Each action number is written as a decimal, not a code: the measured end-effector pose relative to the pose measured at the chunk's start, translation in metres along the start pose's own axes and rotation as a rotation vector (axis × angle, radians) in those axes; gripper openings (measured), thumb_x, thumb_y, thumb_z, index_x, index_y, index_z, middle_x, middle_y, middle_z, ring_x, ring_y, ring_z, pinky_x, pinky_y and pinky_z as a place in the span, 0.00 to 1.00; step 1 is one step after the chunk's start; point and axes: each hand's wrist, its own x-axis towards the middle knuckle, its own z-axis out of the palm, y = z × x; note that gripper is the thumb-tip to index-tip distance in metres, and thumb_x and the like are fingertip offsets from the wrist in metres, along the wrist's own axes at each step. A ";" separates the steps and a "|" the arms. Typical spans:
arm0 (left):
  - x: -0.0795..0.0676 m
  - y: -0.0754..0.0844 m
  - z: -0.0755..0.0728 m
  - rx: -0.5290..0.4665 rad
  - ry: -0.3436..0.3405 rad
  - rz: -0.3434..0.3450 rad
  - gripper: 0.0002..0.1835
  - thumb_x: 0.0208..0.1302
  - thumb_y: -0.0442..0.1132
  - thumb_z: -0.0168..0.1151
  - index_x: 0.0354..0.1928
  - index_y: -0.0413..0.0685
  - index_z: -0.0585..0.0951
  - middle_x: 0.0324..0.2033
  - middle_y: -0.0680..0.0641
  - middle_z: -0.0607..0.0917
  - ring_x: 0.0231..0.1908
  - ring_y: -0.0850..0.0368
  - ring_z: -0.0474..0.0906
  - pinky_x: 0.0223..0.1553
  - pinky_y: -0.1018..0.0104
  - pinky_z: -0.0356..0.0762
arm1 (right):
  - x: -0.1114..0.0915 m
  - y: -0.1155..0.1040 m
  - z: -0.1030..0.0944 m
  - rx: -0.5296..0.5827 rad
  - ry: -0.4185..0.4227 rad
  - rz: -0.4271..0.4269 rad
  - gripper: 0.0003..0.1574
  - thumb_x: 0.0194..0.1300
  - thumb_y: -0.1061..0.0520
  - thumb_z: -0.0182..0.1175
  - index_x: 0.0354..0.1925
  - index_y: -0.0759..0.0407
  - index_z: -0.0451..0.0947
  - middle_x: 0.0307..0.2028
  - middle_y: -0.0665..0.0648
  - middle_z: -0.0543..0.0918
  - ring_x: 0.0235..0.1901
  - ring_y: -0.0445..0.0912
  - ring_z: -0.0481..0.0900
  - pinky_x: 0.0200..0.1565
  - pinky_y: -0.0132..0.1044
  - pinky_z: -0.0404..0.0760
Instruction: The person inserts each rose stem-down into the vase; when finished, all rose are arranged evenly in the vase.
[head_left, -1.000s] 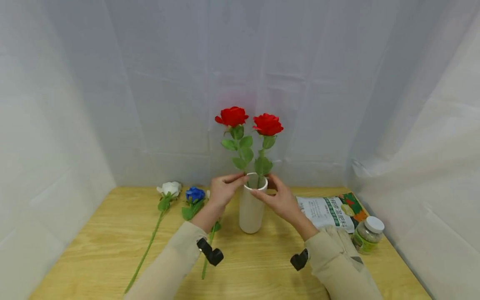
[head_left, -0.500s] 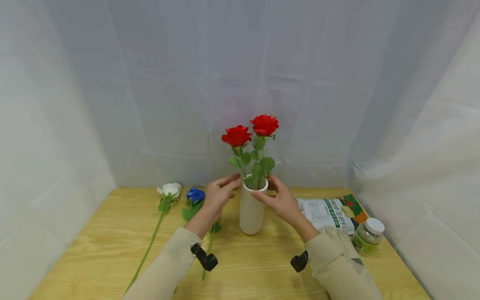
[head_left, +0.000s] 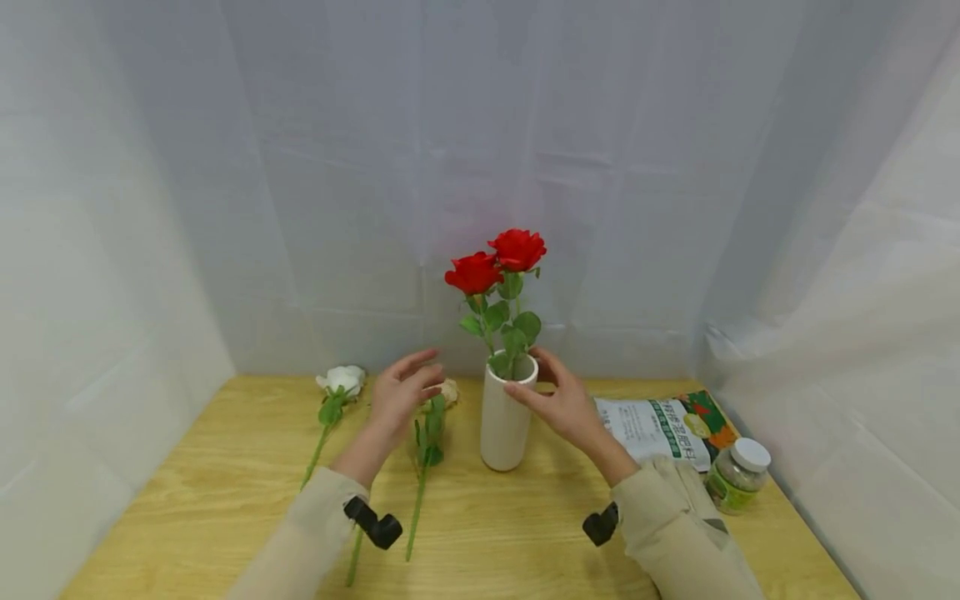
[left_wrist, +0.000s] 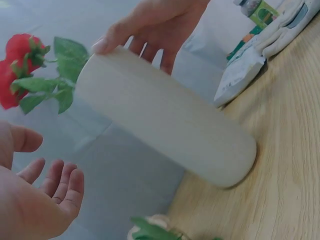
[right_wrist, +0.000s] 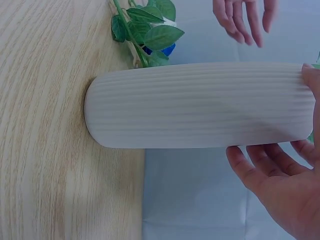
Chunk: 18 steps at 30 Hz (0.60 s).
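Note:
A white ribbed vase stands upright on the table, holding two red roses, one lower at left and one higher at right. My right hand holds the vase near its top, thumb at the rim and fingers along the far side. To the left of the vase my left hand hovers with loosely bent, spread fingers and nothing in them, as the left wrist view also shows. Beneath it, a blue rose is hidden in the head view; a cream rose lies beside it.
Farther left lies a white rose with a long green stem. On the right are a printed bag, a white-lidded jar and a pale glove partly behind my sleeve. White sheeting surrounds the wooden table.
My left hand lowered the left red rose into the vase, let go of it and moved left. The right red rose leaned left. My right hand stayed at the vase.

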 end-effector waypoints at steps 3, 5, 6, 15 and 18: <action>-0.003 0.002 -0.014 -0.037 0.012 -0.005 0.24 0.76 0.34 0.62 0.71 0.38 0.76 0.38 0.60 0.88 0.40 0.64 0.87 0.52 0.64 0.88 | 0.000 0.001 0.000 -0.003 -0.002 -0.004 0.46 0.67 0.37 0.72 0.76 0.43 0.66 0.65 0.56 0.81 0.63 0.53 0.80 0.56 0.52 0.87; -0.005 0.003 -0.023 -0.043 0.028 -0.008 0.25 0.76 0.35 0.62 0.72 0.38 0.75 0.39 0.60 0.87 0.41 0.65 0.88 0.52 0.64 0.88 | 0.000 0.001 0.000 -0.006 -0.003 -0.007 0.46 0.67 0.37 0.72 0.76 0.43 0.67 0.65 0.56 0.81 0.62 0.54 0.81 0.56 0.53 0.87; -0.006 0.003 -0.028 -0.044 0.034 -0.009 0.25 0.76 0.35 0.62 0.72 0.38 0.75 0.41 0.60 0.87 0.41 0.65 0.88 0.53 0.64 0.88 | 0.000 0.001 0.000 -0.006 -0.004 -0.009 0.46 0.67 0.37 0.72 0.76 0.43 0.67 0.65 0.56 0.81 0.63 0.54 0.81 0.57 0.53 0.87; -0.014 -0.004 -0.075 -0.036 0.061 -0.019 0.23 0.78 0.35 0.61 0.71 0.44 0.74 0.34 0.63 0.88 0.40 0.66 0.87 0.51 0.67 0.88 | 0.000 0.001 0.000 -0.005 0.000 -0.009 0.45 0.67 0.37 0.72 0.75 0.43 0.68 0.64 0.57 0.81 0.62 0.54 0.81 0.56 0.52 0.87; -0.017 -0.007 -0.088 -0.058 0.094 -0.016 0.17 0.76 0.34 0.62 0.64 0.49 0.79 0.31 0.62 0.89 0.37 0.66 0.88 0.50 0.67 0.88 | 0.000 0.000 0.000 -0.007 0.006 -0.007 0.45 0.67 0.38 0.72 0.76 0.43 0.68 0.64 0.57 0.82 0.62 0.54 0.81 0.55 0.52 0.87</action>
